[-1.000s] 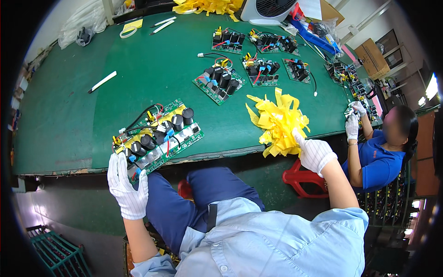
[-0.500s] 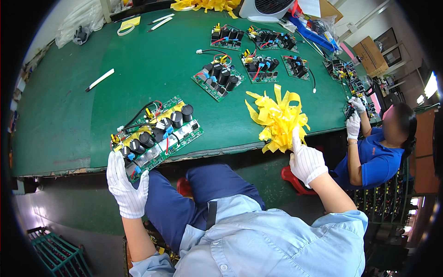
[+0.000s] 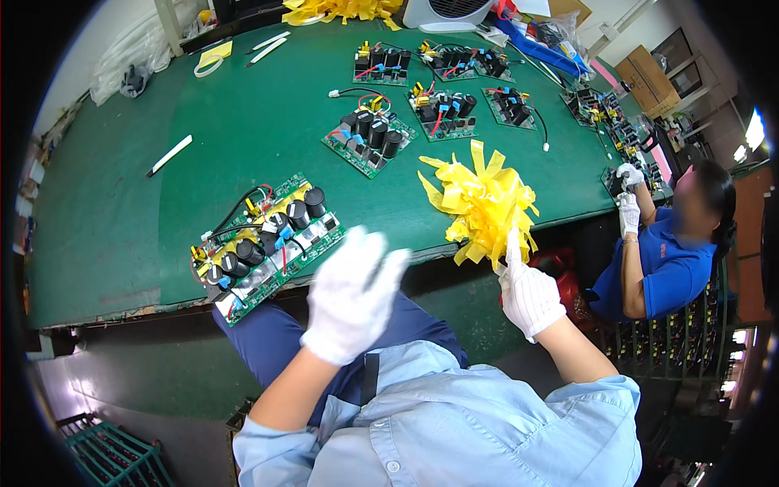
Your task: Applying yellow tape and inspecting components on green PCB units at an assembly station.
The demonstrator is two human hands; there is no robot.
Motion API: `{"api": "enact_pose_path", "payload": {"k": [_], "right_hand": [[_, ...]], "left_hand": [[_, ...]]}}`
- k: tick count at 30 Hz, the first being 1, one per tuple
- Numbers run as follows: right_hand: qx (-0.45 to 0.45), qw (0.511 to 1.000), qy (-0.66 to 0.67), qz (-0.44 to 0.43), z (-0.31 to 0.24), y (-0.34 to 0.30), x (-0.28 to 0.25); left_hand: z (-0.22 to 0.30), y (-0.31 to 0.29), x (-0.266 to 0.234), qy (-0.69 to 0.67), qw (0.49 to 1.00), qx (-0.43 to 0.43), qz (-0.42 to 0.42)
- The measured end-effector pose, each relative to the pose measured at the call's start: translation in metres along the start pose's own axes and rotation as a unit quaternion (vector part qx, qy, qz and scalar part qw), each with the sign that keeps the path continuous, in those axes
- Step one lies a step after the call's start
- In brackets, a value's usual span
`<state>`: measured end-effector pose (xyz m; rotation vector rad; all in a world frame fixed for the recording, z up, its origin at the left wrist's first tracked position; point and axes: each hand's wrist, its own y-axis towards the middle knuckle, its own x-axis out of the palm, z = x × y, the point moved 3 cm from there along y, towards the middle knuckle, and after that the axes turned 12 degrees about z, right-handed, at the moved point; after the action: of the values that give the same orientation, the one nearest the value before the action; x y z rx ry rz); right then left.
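left grip (image 3: pixel 353 296) blurred; fan (image 3: pixel 442 15) cut off

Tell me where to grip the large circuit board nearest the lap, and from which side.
Probably best to pinch the board at its near-left corner, coming from the person's side: that corner juts past the table, so fingers could fit beneath. Avoid the black cylinders standing in a row along it.
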<state>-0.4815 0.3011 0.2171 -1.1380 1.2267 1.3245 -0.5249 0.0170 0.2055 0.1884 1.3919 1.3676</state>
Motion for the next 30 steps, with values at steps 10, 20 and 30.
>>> {"api": "enact_pose_path", "payload": {"k": [10, 20, 30], "right_hand": [[0.056, 0.997, 0.050, 0.034, 0.022, -0.002, 0.006], [0.083, 0.952, 0.238, 0.174, 0.035, -0.034, 0.045], [0.094, 0.899, 0.423, 0.070, -0.006, -0.085, 0.093]], "left_hand": [[0.072, 0.076, 0.156, 0.017, 0.966, 0.221, -0.133], [0.028, 0.089, 0.177, 0.034, 0.965, 0.128, -0.227], [0.029, 0.071, 0.124, -0.137, 0.987, 0.052, -0.066]]}}
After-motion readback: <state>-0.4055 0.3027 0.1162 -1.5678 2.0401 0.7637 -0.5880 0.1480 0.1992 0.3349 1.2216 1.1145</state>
